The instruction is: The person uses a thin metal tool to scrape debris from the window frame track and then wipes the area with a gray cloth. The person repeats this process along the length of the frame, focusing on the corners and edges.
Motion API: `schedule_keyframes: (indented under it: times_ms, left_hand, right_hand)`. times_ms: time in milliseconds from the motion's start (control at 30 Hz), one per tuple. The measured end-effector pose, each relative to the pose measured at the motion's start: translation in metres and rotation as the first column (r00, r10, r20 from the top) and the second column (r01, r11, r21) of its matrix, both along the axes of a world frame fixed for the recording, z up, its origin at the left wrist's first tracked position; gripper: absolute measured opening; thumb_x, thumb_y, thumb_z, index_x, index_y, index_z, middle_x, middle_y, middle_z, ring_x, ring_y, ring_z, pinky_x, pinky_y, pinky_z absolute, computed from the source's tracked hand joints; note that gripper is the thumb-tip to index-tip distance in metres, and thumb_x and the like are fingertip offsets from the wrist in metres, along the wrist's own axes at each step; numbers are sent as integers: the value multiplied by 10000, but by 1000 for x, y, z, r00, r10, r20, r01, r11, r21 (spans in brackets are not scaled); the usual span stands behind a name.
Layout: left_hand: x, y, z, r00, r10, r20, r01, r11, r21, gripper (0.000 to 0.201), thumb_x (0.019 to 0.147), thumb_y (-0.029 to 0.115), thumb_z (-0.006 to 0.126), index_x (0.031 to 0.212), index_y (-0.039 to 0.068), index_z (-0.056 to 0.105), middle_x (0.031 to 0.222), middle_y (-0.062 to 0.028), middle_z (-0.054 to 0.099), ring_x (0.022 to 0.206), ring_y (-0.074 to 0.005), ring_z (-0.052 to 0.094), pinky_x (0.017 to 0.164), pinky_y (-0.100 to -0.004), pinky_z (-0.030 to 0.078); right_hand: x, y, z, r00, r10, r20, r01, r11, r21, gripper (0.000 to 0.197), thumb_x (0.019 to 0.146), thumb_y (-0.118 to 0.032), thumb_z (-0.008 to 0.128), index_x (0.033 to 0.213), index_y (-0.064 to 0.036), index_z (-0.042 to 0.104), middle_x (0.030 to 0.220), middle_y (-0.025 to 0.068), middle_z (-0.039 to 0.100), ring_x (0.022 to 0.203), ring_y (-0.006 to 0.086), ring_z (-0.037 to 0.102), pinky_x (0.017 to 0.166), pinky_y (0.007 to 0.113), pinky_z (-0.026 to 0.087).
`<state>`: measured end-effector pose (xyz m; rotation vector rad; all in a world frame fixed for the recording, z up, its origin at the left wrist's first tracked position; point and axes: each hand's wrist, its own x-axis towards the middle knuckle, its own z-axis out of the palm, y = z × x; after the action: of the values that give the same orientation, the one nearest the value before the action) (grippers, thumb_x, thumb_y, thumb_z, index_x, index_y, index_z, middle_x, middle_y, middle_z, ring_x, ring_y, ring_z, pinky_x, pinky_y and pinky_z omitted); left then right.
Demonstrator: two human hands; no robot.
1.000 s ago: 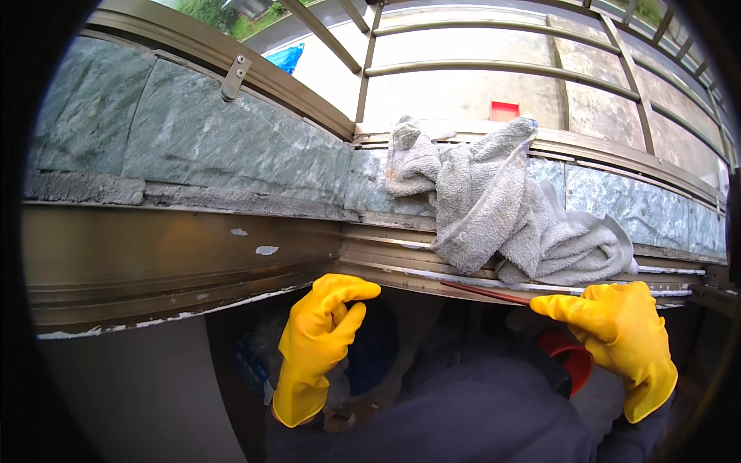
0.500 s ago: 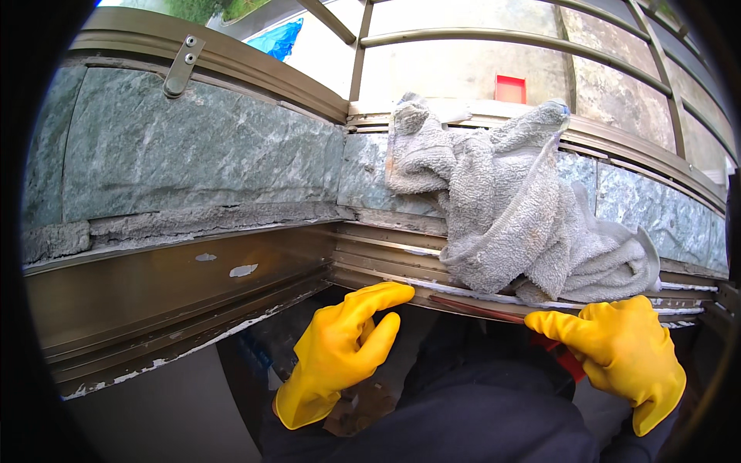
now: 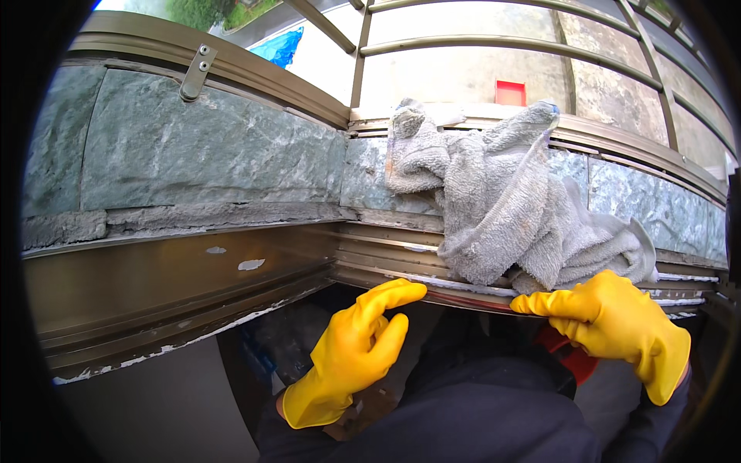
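Yellow rubber gloves cover both of my hands. My left hand [image 3: 355, 349] is at the inner edge of the metal window track [image 3: 370, 276], its forefinger stretched to the edge and its thumb apart, with nothing between them. A thin reddish-brown strip [image 3: 469, 302] lies along that edge between my two hands. My right hand [image 3: 614, 328] has its fingers together at the strip's right end, the forefinger pointing left; the thumb side is partly hidden. Just beyond the right hand, a crumpled grey towel [image 3: 494, 208] drapes over the track and the stone sill.
Bluish-green stone tiles [image 3: 208, 147] line the sill, with rough grey mortar [image 3: 231, 214] below. Metal railings [image 3: 502, 45] stand outside, past which a red tray-like object [image 3: 510, 92] and a blue sheet [image 3: 279, 48] are visible. Something red [image 3: 575, 363] sits below my right hand.
My right hand has moved up and slightly left along the track edge. My left hand has shifted slightly right. The view has tilted a little; the towel stays in place.
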<state>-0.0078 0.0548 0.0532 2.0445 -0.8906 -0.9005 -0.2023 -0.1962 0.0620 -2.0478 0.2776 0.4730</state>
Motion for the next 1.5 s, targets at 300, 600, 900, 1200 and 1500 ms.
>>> schedule_keyframes:
  times_ms: [300,600,900,1200,1500]
  left_hand:
    - [19,30,41,981,-186,48,170,956,238,262,843,-54,606,1059,15,736,943,-70,731,609,-66,594,554,-206,458]
    - [14,-3,27,972,-26,232,15,999,52,302,770,-22,683,1067,12,728,1106,-106,720,528,-55,509,536,-207,406]
    - [7,-27,27,996,-73,43,63,975,212,372,806,-20,627,1173,1,686,653,-33,654,427,-44,485,463,-201,369]
    - [-13,-30,27,949,130,-288,-60,969,241,409,865,-62,540,1265,-25,615,536,35,547,437,-27,512,447,-177,361]
    - [24,3,42,933,-81,-351,142,979,149,257,841,-84,563,1046,-68,716,927,-122,726,533,-83,573,489,-196,432]
  right_hand:
    - [5,8,47,890,437,-131,-455,869,-193,521,842,-134,573,1346,-265,577,818,98,619,729,268,642,594,408,494]
    - [-13,7,40,982,86,170,34,799,-600,428,625,-136,670,1036,-200,771,532,16,450,453,207,485,438,355,334]
    - [-4,10,27,994,101,33,-70,855,-513,455,697,-107,695,1131,-235,742,599,40,525,510,239,546,454,384,387]
    - [-11,-9,23,998,54,40,-38,946,-321,483,724,-44,707,1172,-222,730,632,65,595,567,271,592,507,372,444]
    - [-34,7,54,949,308,-64,-314,941,-129,615,721,-118,643,1319,-265,642,639,34,545,510,223,569,469,357,435]
